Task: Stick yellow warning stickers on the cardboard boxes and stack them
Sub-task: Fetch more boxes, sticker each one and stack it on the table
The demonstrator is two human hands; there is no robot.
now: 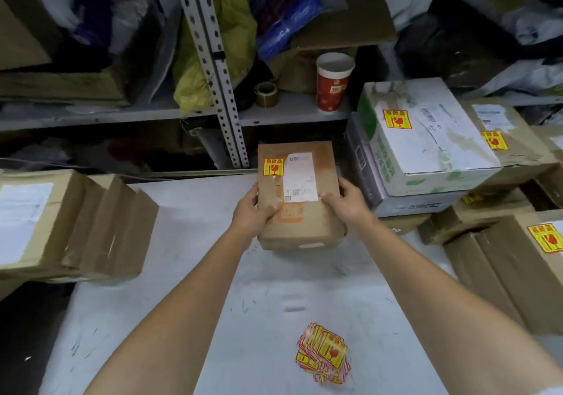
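- Paper cup (333,82): red with white rim, upright on the shelf (122,114).
- Tape roll (266,94): brown, on the shelf left of the cup.
- Plastic bag (195,72): yellow, crumpled, behind the upright.
- Upright (213,69): grey perforated metal.
- Blue bag (286,14): above the cup.
- Black bag (426,47): upper right.
- Worktop (189,242): white, scuffed.

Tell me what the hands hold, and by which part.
Both hold one stickered cardboard box: the left hand grips its left side, the right hand its right side, thumbs on top.
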